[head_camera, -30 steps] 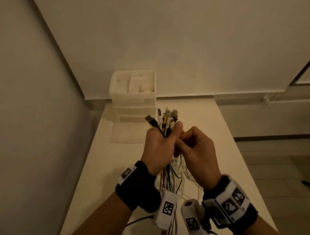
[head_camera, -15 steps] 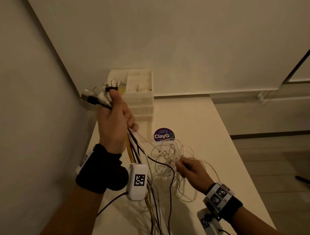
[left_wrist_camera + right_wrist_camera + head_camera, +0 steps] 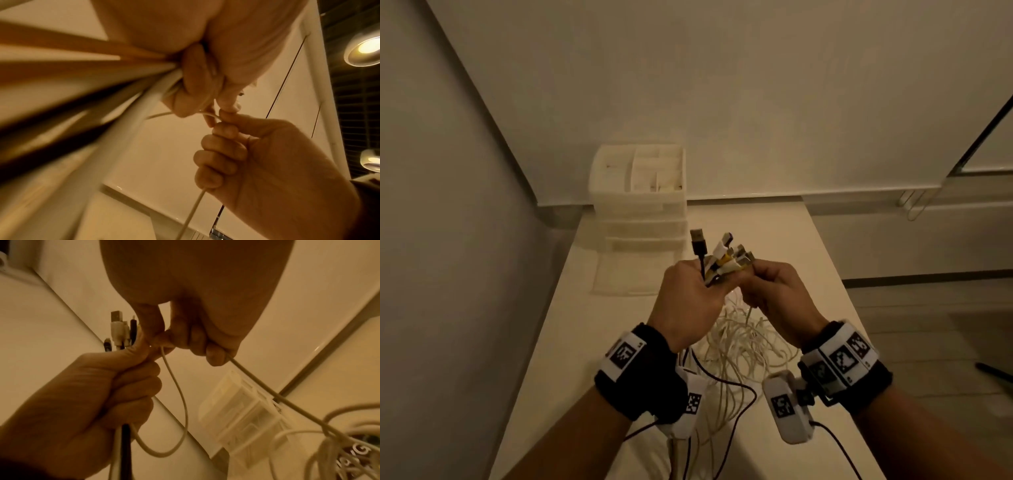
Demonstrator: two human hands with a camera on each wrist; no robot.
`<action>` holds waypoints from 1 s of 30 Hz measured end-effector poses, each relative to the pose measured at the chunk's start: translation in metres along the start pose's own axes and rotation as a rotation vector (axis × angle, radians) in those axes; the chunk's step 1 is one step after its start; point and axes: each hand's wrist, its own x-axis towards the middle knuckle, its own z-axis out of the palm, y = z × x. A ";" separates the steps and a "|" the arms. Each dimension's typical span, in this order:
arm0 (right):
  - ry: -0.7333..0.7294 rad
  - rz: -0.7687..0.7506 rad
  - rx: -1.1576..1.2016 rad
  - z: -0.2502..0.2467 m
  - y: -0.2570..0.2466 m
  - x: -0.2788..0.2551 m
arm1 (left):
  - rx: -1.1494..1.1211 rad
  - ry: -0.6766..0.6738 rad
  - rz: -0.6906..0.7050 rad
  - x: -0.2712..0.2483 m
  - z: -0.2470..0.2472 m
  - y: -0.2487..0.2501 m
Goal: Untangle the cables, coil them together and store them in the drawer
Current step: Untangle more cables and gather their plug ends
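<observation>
My left hand (image 3: 690, 301) grips a bundle of cables just below their plugs (image 3: 722, 255), which stick up above the fist: one black USB plug and several white and yellow ones. My right hand (image 3: 774, 291) is right beside it, fingertips touching, pinching a thin white cable (image 3: 176, 386) that loops back into the left fist (image 3: 115, 386). The rest of that cable runs out under my right fingers (image 3: 218, 151). A loose tangle of white cables (image 3: 739, 346) hangs below both hands onto the table (image 3: 585, 325). The translucent drawer unit (image 3: 640, 202) stands at the table's far left, lowest drawer pulled out.
Walls close off the left side and the back of the table. The table's right edge drops to the floor. Black wrist-camera leads (image 3: 726, 387) trail under my forearms. A round sticker (image 3: 362, 451) lies under the cable tangle.
My left hand came down from up left, back to the middle over the table. My right hand rose from the tangle to meet it, holding a white cable.
</observation>
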 end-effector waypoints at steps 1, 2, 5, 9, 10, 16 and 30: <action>-0.004 0.005 0.025 -0.003 -0.004 0.001 | 0.006 0.003 0.016 0.002 0.001 0.003; -0.018 0.008 0.053 -0.005 -0.008 0.000 | 0.027 0.000 0.028 0.005 0.001 0.005; -0.064 0.019 0.120 -0.013 -0.012 0.000 | 0.068 -0.037 0.022 0.015 0.001 0.005; -0.104 -0.027 0.022 -0.014 0.000 0.003 | 0.122 0.080 0.061 0.019 -0.001 0.009; -0.105 -0.031 -0.004 -0.013 0.006 0.004 | 0.110 0.139 0.061 0.021 -0.005 0.011; -0.064 -0.061 -0.200 -0.030 0.050 0.004 | 0.067 0.586 0.090 0.040 -0.061 0.029; 0.013 -0.033 -0.303 -0.037 0.037 0.022 | 0.011 0.229 -0.040 0.014 -0.018 0.017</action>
